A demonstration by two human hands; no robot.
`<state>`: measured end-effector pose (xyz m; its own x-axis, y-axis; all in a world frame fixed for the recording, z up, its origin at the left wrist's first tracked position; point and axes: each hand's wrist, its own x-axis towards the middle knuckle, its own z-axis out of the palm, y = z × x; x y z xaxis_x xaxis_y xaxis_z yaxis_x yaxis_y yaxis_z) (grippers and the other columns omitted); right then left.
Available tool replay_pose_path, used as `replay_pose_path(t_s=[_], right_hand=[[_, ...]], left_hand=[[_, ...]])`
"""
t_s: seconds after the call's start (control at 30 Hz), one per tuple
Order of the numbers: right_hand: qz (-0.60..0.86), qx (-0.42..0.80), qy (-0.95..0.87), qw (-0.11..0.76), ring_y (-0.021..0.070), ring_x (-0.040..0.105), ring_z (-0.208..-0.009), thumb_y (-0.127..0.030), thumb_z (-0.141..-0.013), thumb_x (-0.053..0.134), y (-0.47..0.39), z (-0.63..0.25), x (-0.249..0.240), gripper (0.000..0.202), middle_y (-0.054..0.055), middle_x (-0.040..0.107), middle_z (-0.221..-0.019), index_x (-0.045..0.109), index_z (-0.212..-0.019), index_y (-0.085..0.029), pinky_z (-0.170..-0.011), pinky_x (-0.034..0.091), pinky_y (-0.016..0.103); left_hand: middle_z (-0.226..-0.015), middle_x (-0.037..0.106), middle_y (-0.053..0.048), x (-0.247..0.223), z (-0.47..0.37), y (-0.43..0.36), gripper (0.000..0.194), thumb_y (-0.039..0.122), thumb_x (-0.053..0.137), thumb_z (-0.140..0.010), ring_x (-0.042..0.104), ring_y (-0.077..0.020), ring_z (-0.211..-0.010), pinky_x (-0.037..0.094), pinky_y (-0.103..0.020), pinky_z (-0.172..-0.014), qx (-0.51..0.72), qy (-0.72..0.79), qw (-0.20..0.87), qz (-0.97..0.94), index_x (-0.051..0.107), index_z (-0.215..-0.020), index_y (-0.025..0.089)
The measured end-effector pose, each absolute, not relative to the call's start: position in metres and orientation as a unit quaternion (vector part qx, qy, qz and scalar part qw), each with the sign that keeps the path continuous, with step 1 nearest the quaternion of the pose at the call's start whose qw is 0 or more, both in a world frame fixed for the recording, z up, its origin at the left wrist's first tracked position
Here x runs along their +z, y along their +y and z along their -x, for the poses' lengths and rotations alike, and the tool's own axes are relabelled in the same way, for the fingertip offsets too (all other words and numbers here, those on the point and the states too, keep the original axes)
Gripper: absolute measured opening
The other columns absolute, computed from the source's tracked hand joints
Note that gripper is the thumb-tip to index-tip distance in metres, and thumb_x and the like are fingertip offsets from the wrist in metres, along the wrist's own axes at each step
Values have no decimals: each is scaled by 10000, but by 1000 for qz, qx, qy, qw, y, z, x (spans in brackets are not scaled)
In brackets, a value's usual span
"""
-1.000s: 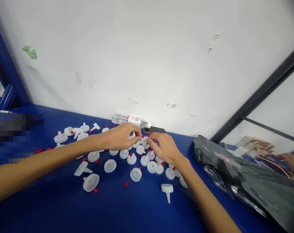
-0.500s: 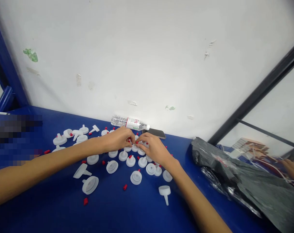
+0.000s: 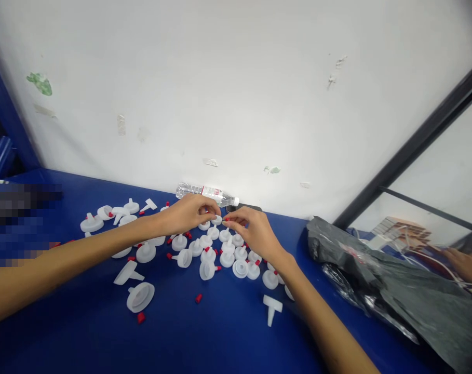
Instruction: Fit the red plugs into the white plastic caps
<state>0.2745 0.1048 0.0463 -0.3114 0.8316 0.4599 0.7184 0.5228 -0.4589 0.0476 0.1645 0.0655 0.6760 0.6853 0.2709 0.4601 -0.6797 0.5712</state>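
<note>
My left hand (image 3: 192, 212) is closed, thumb and forefinger pinched at the rim of a white nozzle cap (image 3: 216, 220) at the far side of the pile. Just right of it, my right hand (image 3: 255, 231) pinches a small red tip cap (image 3: 227, 220). The two hands are slightly apart. Below them many white nozzle caps lie scattered, some upright like the one (image 3: 227, 258) in the middle, some tipped over like the one (image 3: 140, 297) at the front left. Several have red tips on their spouts. A loose red tip cap (image 3: 199, 298) lies in front.
A clear water bottle (image 3: 208, 193) lies along the wall, with a dark phone (image 3: 245, 206) partly hidden behind my right hand. A grey plastic bag (image 3: 376, 275) covers the right side of the blue table (image 3: 204, 343). Another person's hand (image 3: 467, 265) shows at the far right.
Both hands have risen slightly toward the wall and drawn a little apart. A white nozzle cap now shows between them, and several caps in the middle have shifted or tipped.
</note>
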Motion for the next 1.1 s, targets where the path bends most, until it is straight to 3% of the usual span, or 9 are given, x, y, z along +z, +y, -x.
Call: replay_pose_path(t_s=[0.17,0.33,0.47,0.63,0.8,0.93,1.03,1.1], right_hand=[[476,121,-805,332,149,699,-811,-369,-938,773,102,-277,51,154,16,762,-967,798,-1035,-252,-767,546,266],[508,105,-798,307,190,703,-923,-451,-1033,608,102,-293,59,285,53,787,-1072,784,-1098,-237,-834,518,322],[510,123,-815,246,176,696,-821,-404,-922,767,104,-307,59,180,24,797,-944,808,-959,-233,-755,491,295],[508,126,-817,242,145,704,-778,-325,-981,700,105,-308,56,140,-2,800,-872,783,-952,-217,-742,475,262],[524,88,-809,251,150,683,-728,-295,-1055,562,102,-303,61,220,4,794,-858,755,-1124,-213,-721,454,274],[534,44,-807,248,226,683,-1000,-386,-1088,495,102,-304,57,333,72,778,-1075,770,-1166,-215,-892,467,345],[540,28,-806,239,264,625,-1209,-348,-1100,461,107,-307,48,352,108,726,-1268,734,-1280,-218,-1031,438,396],[539,32,-810,227,262,619,-1246,-301,-1082,503,111,-309,41,346,104,695,-1350,686,-1368,-236,-1035,447,389]], left_hand=[[-706,744,-16,72,-45,164,247,358,607,-928,679,-165,-610,476,-249,-565,216,333,251,-883,770,-1016,195],[-777,771,-14,75,-48,157,294,403,570,-965,644,-144,-590,475,-260,-604,198,331,221,-896,789,-999,209],[-938,787,-65,73,-46,160,345,418,515,-984,682,-221,-815,497,-326,-734,222,354,145,-897,788,-1006,209],[-1207,751,-142,64,-33,183,383,379,513,-961,616,-335,-1211,476,-454,-1004,205,361,74,-907,766,-1174,185],[-1200,774,-146,56,-20,201,353,357,600,-928,673,-313,-1163,498,-425,-984,133,367,82,-917,771,-1181,179],[-1078,791,-100,54,-19,205,234,342,663,-948,714,-244,-1009,540,-406,-908,100,366,99,-920,774,-1060,169],[-990,789,-60,56,-20,206,200,335,671,-969,722,-205,-921,563,-394,-867,93,366,110,-920,764,-1008,162],[-993,802,-58,58,-20,207,183,303,647,-966,734,-202,-917,560,-359,-843,97,368,112,-918,778,-1002,180]])
